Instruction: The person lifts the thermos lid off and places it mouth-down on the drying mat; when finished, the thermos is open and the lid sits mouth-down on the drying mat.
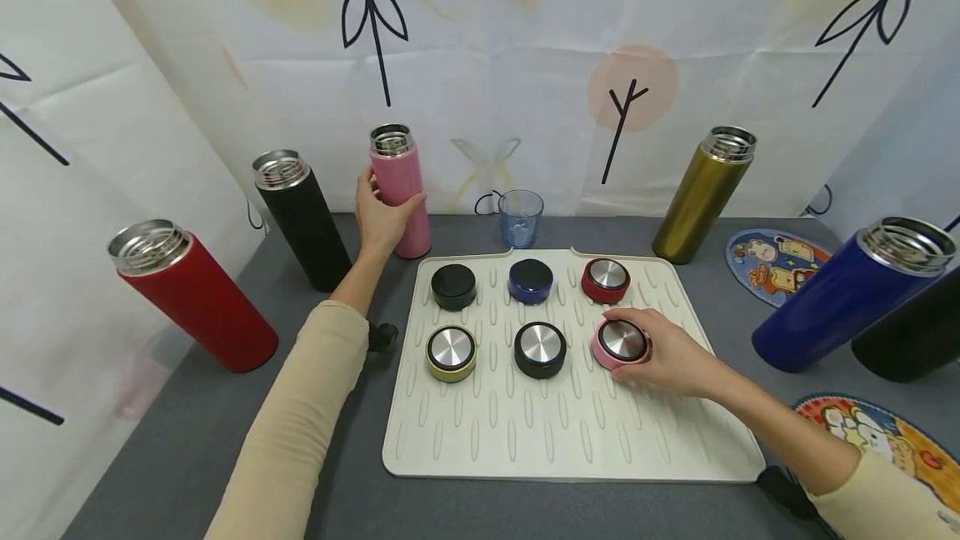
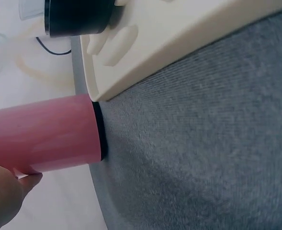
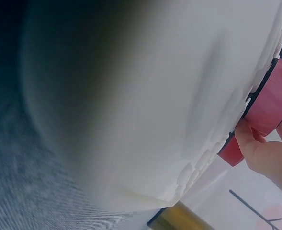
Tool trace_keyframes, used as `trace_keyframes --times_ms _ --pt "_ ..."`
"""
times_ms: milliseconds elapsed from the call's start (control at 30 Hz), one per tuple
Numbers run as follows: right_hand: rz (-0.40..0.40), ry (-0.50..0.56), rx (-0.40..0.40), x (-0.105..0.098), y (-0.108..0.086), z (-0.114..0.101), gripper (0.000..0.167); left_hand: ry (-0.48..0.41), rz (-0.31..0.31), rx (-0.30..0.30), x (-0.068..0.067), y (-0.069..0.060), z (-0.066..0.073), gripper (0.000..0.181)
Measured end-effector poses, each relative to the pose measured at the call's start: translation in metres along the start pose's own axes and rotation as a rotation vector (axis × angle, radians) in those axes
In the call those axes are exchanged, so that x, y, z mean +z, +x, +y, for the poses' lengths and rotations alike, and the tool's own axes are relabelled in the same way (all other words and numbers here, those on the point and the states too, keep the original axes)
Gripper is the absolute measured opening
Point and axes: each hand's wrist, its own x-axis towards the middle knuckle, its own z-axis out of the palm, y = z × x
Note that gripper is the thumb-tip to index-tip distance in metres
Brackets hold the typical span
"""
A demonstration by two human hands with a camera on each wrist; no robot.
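Note:
My left hand (image 1: pixel 381 213) grips a pink bottle (image 1: pixel 401 194) that has no lid on and stands at the back of the table. In the left wrist view the base of the pink bottle (image 2: pixel 50 132) meets the table by the mat's corner. With its fingers and thumb, my right hand (image 1: pixel 663 352) holds a pink lid (image 1: pixel 622 342) at the right of the cream mat (image 1: pixel 570 440). The right wrist view shows the pink lid (image 3: pixel 272 100) between the fingertips, low over the mat. Behind it lies a red lid (image 1: pixel 606 281).
Other lids on the mat are black (image 1: pixel 453 287), blue (image 1: pixel 530 281), yellow-green (image 1: pixel 451 353) and black with silver (image 1: pixel 540 349). Lidless bottles stand around: red (image 1: pixel 198 298), black (image 1: pixel 303 223), gold (image 1: pixel 701 198), blue (image 1: pixel 847 298). A clear cup (image 1: pixel 521 219) is behind the mat; cartoon mats (image 1: pixel 772 261) lie right.

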Motion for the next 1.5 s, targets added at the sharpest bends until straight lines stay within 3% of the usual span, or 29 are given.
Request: trace_keyframes --times_ms 300,1000,1500 --pt "0.001 -0.001 -0.007 0.0 0.001 0.0 0.071 0.046 -0.019 -0.004 -0.003 0.0 0.001 0.084" --pt "0.003 0.006 0.001 0.005 0.002 0.002 0.069 0.124 -0.083 -0.083 -0.008 -0.001 0.007 0.085" --pt "0.018 -0.043 -0.04 0.003 -0.002 0.001 0.07 0.371 -0.156 -0.215 -0.01 -0.004 0.033 0.092"
